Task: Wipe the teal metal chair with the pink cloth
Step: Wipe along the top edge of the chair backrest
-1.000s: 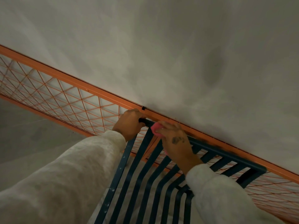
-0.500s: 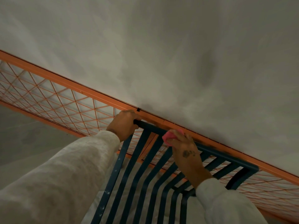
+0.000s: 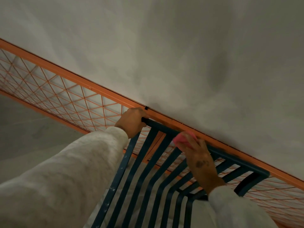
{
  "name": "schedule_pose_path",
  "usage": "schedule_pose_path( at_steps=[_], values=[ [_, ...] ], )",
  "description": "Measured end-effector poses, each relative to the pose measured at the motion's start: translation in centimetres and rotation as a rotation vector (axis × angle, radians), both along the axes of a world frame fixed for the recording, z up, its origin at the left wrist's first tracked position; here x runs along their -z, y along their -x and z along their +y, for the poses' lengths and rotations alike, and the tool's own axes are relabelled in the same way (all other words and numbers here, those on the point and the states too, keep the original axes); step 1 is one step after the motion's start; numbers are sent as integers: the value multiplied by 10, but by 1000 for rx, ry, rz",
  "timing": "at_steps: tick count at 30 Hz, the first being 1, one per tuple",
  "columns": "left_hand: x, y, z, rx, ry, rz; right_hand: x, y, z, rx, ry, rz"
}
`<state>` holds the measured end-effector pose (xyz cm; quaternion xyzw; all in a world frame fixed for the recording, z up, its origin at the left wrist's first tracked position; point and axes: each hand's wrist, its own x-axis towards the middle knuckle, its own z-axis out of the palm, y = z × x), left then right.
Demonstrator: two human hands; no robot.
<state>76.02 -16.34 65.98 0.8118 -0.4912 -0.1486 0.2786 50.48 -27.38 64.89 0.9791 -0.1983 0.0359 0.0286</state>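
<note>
Your left hand (image 3: pixel 131 121) grips the left end of the top rail of the teal metal chair (image 3: pixel 164 128); its fingers are curled tight around the bar, close together. Your right hand (image 3: pixel 199 159) holds the pink cloth (image 3: pixel 184 139) against the same rail, further to the right, and the fingers are pressed together over the cloth, so only its upper left part is visible. The chair back stands just in front of an orange mesh fence (image 3: pixel 65 94), and the slats run down from the rail toward you. The top bar of the fence lies directly behind the rail, near the grey wall (image 3: pixel 181 55). Both arms wear light grey sleeves (image 3: pixel 65 170). There is a dark mark on the back of the right hand.
</note>
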Motion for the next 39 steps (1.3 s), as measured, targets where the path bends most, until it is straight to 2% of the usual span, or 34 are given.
schedule_pose_path(
  at_steps=[2,4,5,8,10,12,13,16,18,21,24,26,27,28,30,31,33,36,39],
  values=[
    [-1,2,1,-7,-6,3,1,26,-11,67,-108,-194],
    [-3,1,1,5,-31,26,-11,31,-12,259,-374,-408],
    [-4,0,2,19,-38,48,-15,32,-14,362,-434,-456],
    [-10,-10,7,0,-62,193,-21,23,-21,568,-390,-368],
    [-10,-18,13,-78,-31,366,-19,0,-14,573,-348,-192],
    [-7,-20,20,-165,28,585,-18,-33,1,557,-344,-97],
    [-4,-19,23,-181,46,642,-18,-50,12,533,-353,-104],
    [6,-13,34,-186,2,657,-25,-93,40,372,-392,-210],
    [12,-13,40,-192,-38,673,-31,-121,54,316,-434,-211],
    [18,-12,44,-201,-42,718,-23,-155,51,36,-396,-157],
    [22,-10,48,-190,-43,754,-7,-171,43,-226,-277,-35],
    [28,-8,52,-167,-54,773,-8,-161,52,-239,-125,246],
    [31,-8,54,-165,-58,783,-2,-152,52,-177,-167,276],
    [34,-8,56,-166,-70,789,5,-143,51,-152,-256,192],
    [39,-10,59,-166,-88,803,3,-134,60,51,-624,-80],
    [41,-11,60,-165,-91,816,1,-132,68,169,-720,-190],
    [44,-14,62,-154,-86,830,1,-122,88,413,-813,-271],
    [46,-16,61,-106,-51,808,16,-108,110,725,-1026,-514],
    [48,-17,60,-88,-45,781,19,-121,113,930,-1169,-622]
  ],
)
